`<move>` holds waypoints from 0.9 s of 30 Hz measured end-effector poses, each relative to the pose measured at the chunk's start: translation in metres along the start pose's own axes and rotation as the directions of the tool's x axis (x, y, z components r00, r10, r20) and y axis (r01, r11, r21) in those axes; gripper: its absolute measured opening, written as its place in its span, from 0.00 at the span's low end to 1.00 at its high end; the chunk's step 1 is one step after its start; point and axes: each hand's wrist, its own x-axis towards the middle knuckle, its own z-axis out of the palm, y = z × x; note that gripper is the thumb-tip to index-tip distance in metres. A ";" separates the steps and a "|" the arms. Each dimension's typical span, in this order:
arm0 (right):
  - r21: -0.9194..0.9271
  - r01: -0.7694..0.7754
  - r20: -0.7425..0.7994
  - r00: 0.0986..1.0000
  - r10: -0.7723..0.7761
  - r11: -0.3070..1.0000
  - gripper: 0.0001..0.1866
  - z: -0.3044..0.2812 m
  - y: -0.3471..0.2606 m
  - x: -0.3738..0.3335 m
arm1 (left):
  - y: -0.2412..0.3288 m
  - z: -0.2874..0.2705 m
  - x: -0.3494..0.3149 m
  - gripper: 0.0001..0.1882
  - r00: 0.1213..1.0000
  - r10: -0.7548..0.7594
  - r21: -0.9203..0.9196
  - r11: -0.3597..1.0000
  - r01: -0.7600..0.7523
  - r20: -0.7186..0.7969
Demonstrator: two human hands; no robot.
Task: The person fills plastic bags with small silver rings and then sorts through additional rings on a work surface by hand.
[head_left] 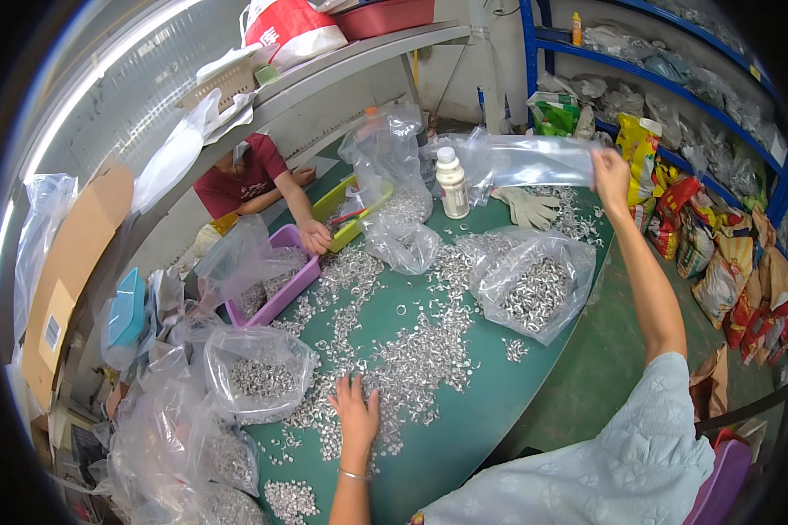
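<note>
My left hand [355,411] lies with its fingers apart at the near edge of a wide spread of small silvery metal pieces [425,354]. My right hand [612,179] reaches far out to the right and grips the end of a clear plastic bag [543,162], stretched flat toward the left. A white bottle [452,184] and a pale glove [527,208] are near that bag. To the right of the spread, an open clear bag [538,289] holds many curved metal pieces. Another open bag [263,372] of pieces stands left of my left hand.
Across the green table [490,411], another person [258,184] has one hand at a purple bin [280,302] and a yellow-green tray [352,229]. Filled plastic bags [171,437] crowd the left edge. Blue shelves [665,66] and colourful sacks [674,219] stand at right.
</note>
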 end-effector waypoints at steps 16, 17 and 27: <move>0.464 -0.201 0.690 0.692 -0.210 0.863 0.15 0.181 -0.186 -0.161 | 0.157 -0.102 0.094 0.48 0.768 0.231 -0.126 0.919 -0.374 -0.597; 0.428 -0.090 0.693 0.671 -0.263 0.899 0.18 0.198 -0.185 -0.171 | 0.150 -0.097 0.105 0.46 0.738 0.230 -0.052 0.940 -0.337 -0.634; 0.299 -0.329 0.954 0.094 -0.284 0.896 0.17 0.303 -0.161 -0.172 | 0.032 -0.093 0.203 0.39 0.982 0.151 -0.569 0.800 -0.188 -0.111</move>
